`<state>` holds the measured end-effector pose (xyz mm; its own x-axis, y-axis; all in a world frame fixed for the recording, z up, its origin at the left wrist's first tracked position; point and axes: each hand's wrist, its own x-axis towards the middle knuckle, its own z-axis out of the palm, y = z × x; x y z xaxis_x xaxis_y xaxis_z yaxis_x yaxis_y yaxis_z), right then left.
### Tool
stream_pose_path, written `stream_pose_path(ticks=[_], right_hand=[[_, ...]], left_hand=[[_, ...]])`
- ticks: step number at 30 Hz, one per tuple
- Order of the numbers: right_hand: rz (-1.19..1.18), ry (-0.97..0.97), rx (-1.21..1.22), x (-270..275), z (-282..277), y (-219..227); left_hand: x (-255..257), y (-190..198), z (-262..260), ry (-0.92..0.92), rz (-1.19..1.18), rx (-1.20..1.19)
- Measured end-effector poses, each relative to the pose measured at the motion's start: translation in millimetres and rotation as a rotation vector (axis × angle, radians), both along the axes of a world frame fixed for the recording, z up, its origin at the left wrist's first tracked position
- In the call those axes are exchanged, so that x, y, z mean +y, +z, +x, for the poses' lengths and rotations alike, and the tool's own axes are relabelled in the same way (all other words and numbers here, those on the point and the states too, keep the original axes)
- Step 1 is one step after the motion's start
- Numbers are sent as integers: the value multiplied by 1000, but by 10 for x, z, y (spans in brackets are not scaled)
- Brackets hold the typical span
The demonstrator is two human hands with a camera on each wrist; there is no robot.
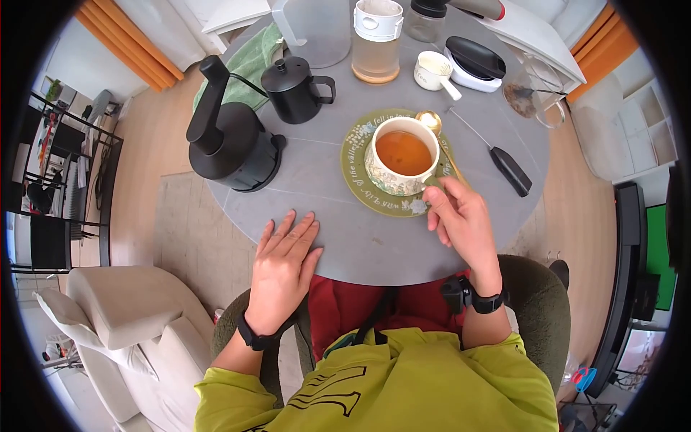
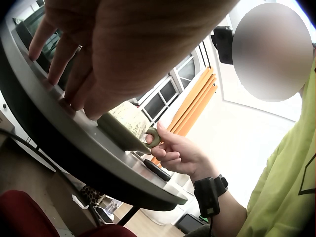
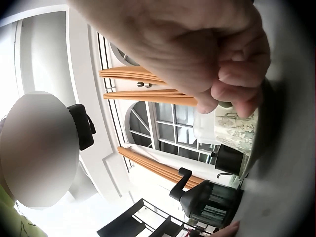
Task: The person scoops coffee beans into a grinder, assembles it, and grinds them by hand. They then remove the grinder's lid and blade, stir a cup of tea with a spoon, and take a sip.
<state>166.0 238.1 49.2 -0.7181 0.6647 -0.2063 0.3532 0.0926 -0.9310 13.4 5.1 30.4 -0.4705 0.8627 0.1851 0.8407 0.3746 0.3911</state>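
My right hand (image 1: 464, 219) pinches the green handle (image 2: 156, 138) of a floral teacup (image 1: 380, 174), thumb and fingertips meeting around it. Reddish-brown tea (image 1: 403, 153) fills much of the cup. Beneath it lies a green saucer (image 1: 353, 176) with white lettering around its rim. A gold spoon (image 1: 430, 121) lies along the saucer's right side, its handle passing behind the cup toward my right hand. My left hand (image 1: 282, 263) rests palm down at the near table edge, fingers straight, left of the saucer, holding nothing.
A black vessel with a long arm (image 1: 234, 147) and a black lidded pot (image 1: 295, 90) stand left on the grey table (image 1: 374, 252), near a green towel (image 1: 245, 68). A milk frother (image 1: 509, 171) lies right. Behind stand a white-topped container (image 1: 376, 54), small pitcher (image 1: 432, 72) and glass jug (image 1: 529, 101).
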Motion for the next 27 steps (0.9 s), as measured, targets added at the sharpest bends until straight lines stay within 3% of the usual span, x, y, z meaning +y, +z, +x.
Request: stream_pose_path(ticks=[11,21,27], right_hand=[[-237,-138,237,6,20,-56],[-224,-142,392,-216,270,254],[-163,-26,542,-311,344,377]], left_hand=[[2,6,-19,2,0,-14],[13,-1,-36,29,4,-25],[-11,-3,-66,27,9,-25]])
